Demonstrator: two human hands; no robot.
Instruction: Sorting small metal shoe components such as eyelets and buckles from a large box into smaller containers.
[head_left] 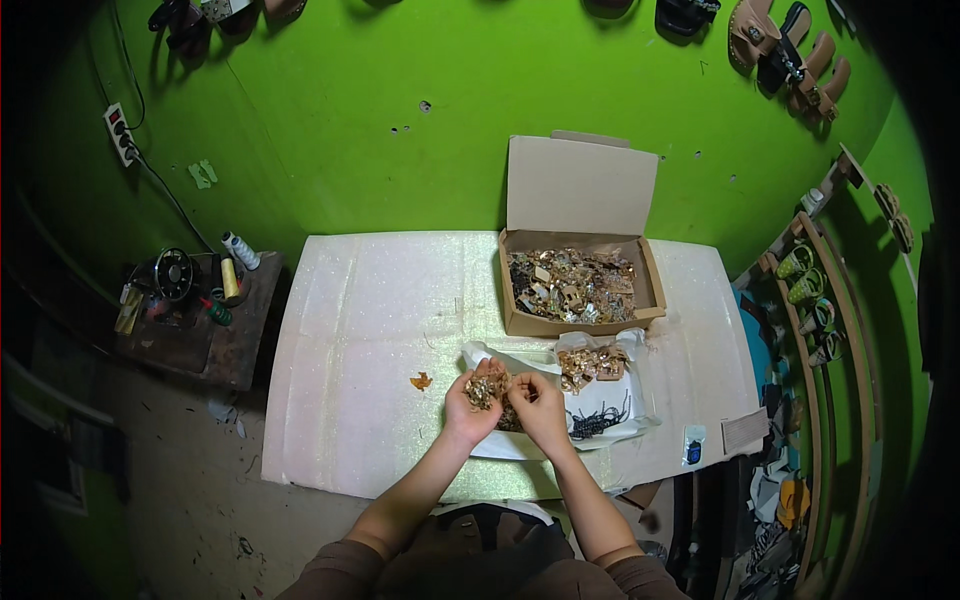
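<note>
My left hand (462,413) is turned palm up and cupped around a small heap of shiny gold ornaments (485,389). Close beside it, my right hand (541,412) has its fingers pinched together at the edge of that heap; what they grip is too small to make out. Both hands are over a white paper-lined tray (480,352). Some dark gold pieces (510,420) show between my hands. In the tray's right part lie more gold ornaments (592,366) and, nearer me, a bundle of black cords or chains (600,421).
Behind the tray stands an open cardboard box (580,326) full of mixed metal ornaments. An orange-brown scrap (420,381) lies on the pale sparkly table (350,350). A small blue-and-white packet (694,445) is at right. A sewing machine (172,275) stands left, a sandal rack (835,390) right.
</note>
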